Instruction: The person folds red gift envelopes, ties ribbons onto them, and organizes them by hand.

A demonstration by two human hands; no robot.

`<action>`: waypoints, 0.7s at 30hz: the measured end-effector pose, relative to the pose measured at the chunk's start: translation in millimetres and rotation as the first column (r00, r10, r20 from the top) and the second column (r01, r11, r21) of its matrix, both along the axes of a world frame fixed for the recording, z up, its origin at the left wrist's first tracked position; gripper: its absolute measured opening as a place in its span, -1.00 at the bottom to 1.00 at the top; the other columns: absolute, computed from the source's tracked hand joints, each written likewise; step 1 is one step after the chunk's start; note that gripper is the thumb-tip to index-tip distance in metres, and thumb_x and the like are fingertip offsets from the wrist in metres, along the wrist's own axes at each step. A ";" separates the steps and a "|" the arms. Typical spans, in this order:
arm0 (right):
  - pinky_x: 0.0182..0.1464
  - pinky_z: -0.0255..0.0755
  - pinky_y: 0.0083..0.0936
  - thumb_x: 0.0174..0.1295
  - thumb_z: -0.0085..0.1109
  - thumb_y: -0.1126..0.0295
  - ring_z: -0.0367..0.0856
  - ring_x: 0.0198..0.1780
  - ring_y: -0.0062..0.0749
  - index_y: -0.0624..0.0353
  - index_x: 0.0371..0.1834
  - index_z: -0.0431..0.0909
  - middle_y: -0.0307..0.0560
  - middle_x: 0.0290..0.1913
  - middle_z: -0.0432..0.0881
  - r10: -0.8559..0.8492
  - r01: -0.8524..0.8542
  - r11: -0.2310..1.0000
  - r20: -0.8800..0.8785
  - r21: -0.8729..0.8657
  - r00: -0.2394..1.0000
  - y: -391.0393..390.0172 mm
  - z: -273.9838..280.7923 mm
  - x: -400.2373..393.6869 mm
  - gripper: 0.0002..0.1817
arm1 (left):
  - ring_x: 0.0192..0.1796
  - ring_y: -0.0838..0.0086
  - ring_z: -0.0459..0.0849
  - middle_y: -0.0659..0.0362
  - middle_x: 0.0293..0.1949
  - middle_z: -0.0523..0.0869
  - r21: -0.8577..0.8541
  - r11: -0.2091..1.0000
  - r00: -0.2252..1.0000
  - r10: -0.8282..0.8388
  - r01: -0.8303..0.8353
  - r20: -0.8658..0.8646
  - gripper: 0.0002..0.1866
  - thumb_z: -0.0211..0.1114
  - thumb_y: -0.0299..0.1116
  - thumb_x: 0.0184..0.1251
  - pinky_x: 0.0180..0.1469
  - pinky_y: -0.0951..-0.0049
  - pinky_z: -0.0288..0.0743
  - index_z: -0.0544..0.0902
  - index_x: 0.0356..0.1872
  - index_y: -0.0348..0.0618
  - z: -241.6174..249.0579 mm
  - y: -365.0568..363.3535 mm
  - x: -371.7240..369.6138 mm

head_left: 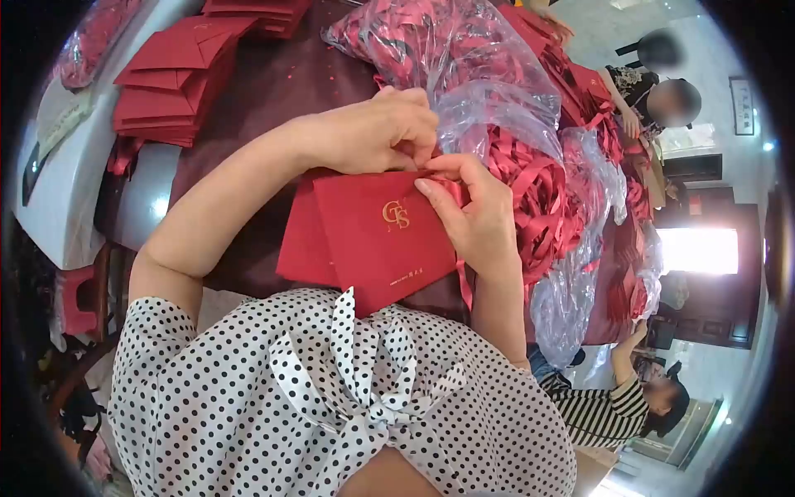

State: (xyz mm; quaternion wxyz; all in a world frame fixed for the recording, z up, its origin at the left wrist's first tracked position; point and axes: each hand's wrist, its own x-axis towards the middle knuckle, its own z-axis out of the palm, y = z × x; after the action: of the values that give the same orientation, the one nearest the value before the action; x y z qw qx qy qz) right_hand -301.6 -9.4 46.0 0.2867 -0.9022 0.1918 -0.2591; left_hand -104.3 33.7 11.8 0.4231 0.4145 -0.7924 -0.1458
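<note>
A flat red gift bag (373, 240) with gold lettering lies tilted in front of my chest. Another red bag (305, 236) is partly hidden under it. My right hand (479, 207) grips the upper right corner, its thumb on the front face and its fingers behind. A red ribbon (465, 286) hangs below that hand along the bag's side. At the top edge, my left hand (377, 132) is closed in a pinch close to the right hand's fingers; what it pinches is hidden.
Clear plastic bags of red ribbon (538, 195) lie beyond and to the right of my hands. Stacked red bags (170, 91) stand at upper left on the dark red tablecloth (273, 79). A person in stripes (600, 410) and another person (642, 91) are along the right.
</note>
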 end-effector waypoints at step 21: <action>-0.18 0.48 -0.59 0.06 0.39 0.47 0.59 -0.27 -0.54 0.24 0.17 0.33 -0.10 -0.37 0.61 -0.097 0.126 0.981 -0.190 0.149 0.977 -1.0 0.2 -56.7 -0.40 | -0.05 0.28 0.36 0.13 -0.26 0.46 0.379 0.888 0.964 0.264 -0.259 0.040 -0.75 0.36 -0.34 0.06 0.01 0.36 0.31 0.50 -0.41 -0.30 21.9 54.8 -6.5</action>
State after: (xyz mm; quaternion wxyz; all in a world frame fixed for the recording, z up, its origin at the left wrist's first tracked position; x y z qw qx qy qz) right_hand -358.3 -10.4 46.3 0.3244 -0.8840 0.2877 -0.1749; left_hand -110.8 88.4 33.7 0.3553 0.5904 -0.6833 -0.2414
